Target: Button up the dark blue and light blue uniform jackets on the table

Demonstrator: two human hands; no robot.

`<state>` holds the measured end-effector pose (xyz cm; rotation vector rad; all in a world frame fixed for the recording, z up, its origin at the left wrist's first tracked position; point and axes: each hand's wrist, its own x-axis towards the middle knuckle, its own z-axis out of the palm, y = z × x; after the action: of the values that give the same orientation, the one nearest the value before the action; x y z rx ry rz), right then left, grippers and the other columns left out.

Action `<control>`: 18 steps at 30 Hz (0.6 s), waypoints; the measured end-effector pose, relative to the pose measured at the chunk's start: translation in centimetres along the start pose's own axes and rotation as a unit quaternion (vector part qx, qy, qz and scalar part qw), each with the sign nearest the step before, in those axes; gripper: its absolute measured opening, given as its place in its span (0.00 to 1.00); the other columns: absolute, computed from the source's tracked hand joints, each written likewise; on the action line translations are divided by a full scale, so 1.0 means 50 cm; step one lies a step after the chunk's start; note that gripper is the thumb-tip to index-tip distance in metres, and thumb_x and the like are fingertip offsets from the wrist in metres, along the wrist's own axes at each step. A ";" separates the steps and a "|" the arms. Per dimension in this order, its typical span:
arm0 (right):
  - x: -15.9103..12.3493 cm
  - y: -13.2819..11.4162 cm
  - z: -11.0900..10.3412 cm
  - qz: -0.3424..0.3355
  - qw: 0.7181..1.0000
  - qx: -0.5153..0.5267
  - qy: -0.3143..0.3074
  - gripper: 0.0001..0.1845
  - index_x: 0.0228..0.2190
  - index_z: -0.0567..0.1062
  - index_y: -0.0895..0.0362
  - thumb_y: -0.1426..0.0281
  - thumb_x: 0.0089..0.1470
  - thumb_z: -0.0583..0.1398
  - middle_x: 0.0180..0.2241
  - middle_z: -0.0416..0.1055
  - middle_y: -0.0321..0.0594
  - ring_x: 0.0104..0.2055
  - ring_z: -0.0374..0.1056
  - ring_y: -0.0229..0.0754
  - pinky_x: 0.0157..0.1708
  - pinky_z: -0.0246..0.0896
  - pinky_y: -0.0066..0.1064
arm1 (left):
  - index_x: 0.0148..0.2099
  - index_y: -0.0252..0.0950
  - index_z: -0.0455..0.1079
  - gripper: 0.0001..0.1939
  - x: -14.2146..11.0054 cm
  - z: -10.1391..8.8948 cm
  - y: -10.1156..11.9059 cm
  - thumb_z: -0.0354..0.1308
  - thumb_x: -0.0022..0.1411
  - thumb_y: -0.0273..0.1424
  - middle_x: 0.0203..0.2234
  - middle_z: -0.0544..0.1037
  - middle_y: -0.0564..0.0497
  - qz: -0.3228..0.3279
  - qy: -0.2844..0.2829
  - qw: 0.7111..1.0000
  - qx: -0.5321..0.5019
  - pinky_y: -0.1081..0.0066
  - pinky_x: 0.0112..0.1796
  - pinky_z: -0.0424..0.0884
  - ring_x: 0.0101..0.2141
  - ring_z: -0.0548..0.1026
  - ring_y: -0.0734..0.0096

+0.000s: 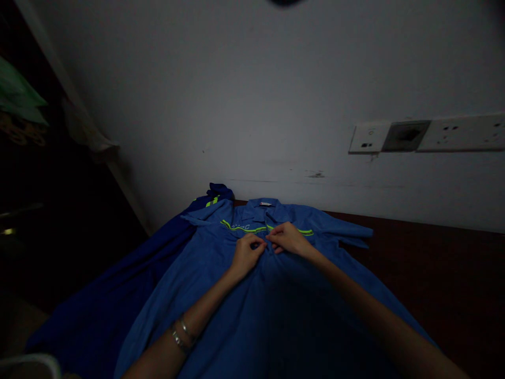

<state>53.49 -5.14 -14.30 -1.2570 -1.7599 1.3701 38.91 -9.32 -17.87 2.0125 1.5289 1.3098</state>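
Observation:
A blue short-sleeved work shirt (221, 273) lies spread out front side up, its collar toward the wall and a yellow-green stripe across the chest. My left hand (248, 254) pinches the shirt's front opening just below the stripe, thumb against fingertips. From the other side my right hand (288, 239) pinches the same front edge, its fingertips almost meeting the left ones. Whether a button sits between the fingers is too small and dark to tell. Silver bracelets (181, 334) circle my left wrist.
A darker blue garment (118, 295) with yellow-green bands lies to the left, partly under the shirt. The dark wooden surface (402, 258) meets a pale wall (252, 105). Sockets (408, 136) are set in the wall at right. Green cloth (19, 95) hangs at far left.

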 end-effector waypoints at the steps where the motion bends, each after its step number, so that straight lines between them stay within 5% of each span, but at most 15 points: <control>1: 0.000 0.000 -0.001 0.001 1.000 -0.001 -0.001 0.06 0.23 0.71 0.65 0.74 0.46 0.60 0.15 0.66 0.33 0.16 0.64 0.30 0.17 0.65 0.21 | 0.27 0.33 0.73 0.06 0.000 0.000 0.001 0.55 0.52 0.27 0.23 0.73 0.50 0.003 0.001 1.000 0.001 0.74 0.31 0.63 0.28 0.69 0.72; 18: 0.009 -0.001 -0.055 0.057 0.998 0.016 0.031 0.05 0.26 0.66 0.61 0.71 0.49 0.57 0.16 0.65 0.32 0.16 0.65 0.33 0.14 0.63 0.23 | 0.26 0.32 0.72 0.06 0.011 -0.001 -0.020 0.55 0.49 0.27 0.22 0.73 0.52 -0.080 0.030 0.995 -0.049 0.75 0.29 0.64 0.26 0.69 0.73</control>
<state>55.67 -3.60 -13.42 -1.3849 -1.6395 1.4014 38.26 -8.47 -18.26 1.7669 1.5846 1.3639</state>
